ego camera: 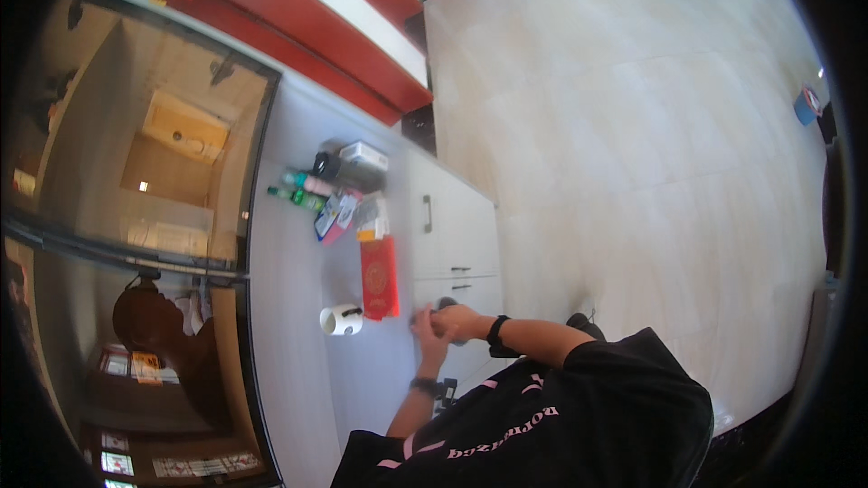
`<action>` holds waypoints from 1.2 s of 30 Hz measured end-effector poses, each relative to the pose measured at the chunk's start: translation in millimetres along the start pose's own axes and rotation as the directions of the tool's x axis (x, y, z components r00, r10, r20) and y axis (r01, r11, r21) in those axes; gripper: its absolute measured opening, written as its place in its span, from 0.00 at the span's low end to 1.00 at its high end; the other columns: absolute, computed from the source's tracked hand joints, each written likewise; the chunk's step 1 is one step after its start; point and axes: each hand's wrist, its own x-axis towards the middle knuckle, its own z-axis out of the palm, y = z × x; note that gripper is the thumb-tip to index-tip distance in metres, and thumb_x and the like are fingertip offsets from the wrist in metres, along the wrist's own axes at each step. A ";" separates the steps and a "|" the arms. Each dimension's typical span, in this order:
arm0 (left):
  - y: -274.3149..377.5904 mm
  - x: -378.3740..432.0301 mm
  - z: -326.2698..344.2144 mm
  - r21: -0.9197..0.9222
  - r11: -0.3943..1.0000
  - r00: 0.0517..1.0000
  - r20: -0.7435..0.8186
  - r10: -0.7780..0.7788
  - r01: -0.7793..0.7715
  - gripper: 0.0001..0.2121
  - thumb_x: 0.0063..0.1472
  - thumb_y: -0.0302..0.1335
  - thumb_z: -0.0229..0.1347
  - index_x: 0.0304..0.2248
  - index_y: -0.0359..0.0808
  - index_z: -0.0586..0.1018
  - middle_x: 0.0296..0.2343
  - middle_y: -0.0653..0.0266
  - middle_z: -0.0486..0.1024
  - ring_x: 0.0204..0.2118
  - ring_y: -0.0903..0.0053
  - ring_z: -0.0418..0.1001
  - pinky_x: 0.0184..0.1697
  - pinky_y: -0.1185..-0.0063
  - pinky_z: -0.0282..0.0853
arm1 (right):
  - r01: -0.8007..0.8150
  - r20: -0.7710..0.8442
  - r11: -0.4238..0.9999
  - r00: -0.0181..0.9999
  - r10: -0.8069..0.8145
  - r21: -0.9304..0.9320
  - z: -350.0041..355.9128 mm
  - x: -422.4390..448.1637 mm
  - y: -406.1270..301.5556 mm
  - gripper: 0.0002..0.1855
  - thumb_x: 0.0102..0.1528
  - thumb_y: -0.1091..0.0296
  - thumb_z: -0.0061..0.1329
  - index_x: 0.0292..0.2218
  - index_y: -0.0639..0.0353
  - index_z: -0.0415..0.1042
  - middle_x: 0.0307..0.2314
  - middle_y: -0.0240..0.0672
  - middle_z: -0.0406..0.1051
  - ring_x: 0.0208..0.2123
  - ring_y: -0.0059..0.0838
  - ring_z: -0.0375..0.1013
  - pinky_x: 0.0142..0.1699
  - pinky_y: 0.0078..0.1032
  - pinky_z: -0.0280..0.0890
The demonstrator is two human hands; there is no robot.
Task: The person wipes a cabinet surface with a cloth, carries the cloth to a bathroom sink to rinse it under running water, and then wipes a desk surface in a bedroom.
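My right hand (464, 322) is closed around a dark, rounded object (447, 301), which shows above and below the fingers; its kind cannot be told. My left hand (430, 339) touches the right hand at the fingertips, and whether it grips the object too is hidden. Both hands are over the front edge of a pale counter. Beside them on the counter are a white mug (342, 320) with a dark handle and a red box (379, 278) with gold print.
Beyond the red box are a small white-and-orange package (372, 217), a green bottle (306, 199), a dark bottle (346, 171) and a white box (365, 155). Glass-fronted cabinets (234, 217) line the left. White cupboard doors (451, 217) sit under the counter. A blue bin (807, 106) is far right.
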 end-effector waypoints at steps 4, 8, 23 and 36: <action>12.4 38.0 98.6 -0.078 0.992 0.925 0.361 0.121 -0.099 0.47 0.40 0.41 0.71 0.56 0.31 0.60 0.49 0.52 0.66 0.50 0.65 0.66 0.51 0.71 0.64 | -0.192 -0.052 0.981 0.980 0.193 0.030 -56.9 -73.2 75.2 0.17 0.56 0.56 0.45 0.40 0.58 0.73 0.32 0.48 0.75 0.34 0.51 0.73 0.41 0.42 0.67; 92.1 79.1 190.4 -0.064 0.985 0.819 0.549 0.167 -0.158 0.50 0.36 0.41 0.73 0.57 0.31 0.58 0.50 0.50 0.65 0.53 0.61 0.65 0.54 0.69 0.62 | -0.318 -0.353 0.867 0.817 0.455 0.382 -114.4 -153.9 130.3 0.19 0.53 0.55 0.51 0.39 0.60 0.75 0.30 0.49 0.75 0.33 0.50 0.74 0.40 0.38 0.68; 298.6 241.0 328.4 -0.588 0.806 0.448 0.740 0.501 0.070 0.32 0.42 0.26 0.69 0.49 0.32 0.71 0.42 0.57 0.75 0.45 0.73 0.72 0.49 0.74 0.68 | -0.202 -0.710 0.796 0.367 0.602 0.570 -344.9 -272.7 68.3 0.37 0.43 0.68 0.62 0.54 0.58 0.64 0.31 0.37 0.76 0.33 0.27 0.74 0.41 0.27 0.69; 406.5 396.1 421.6 -0.580 0.811 0.367 0.739 0.565 -0.079 0.23 0.48 0.17 0.61 0.47 0.30 0.73 0.38 0.59 0.75 0.41 0.77 0.72 0.46 0.78 0.68 | -0.631 -0.841 0.686 0.096 0.533 0.362 -484.4 -287.1 121.2 0.21 0.42 0.68 0.53 0.41 0.53 0.75 0.26 0.45 0.75 0.29 0.47 0.74 0.37 0.35 0.69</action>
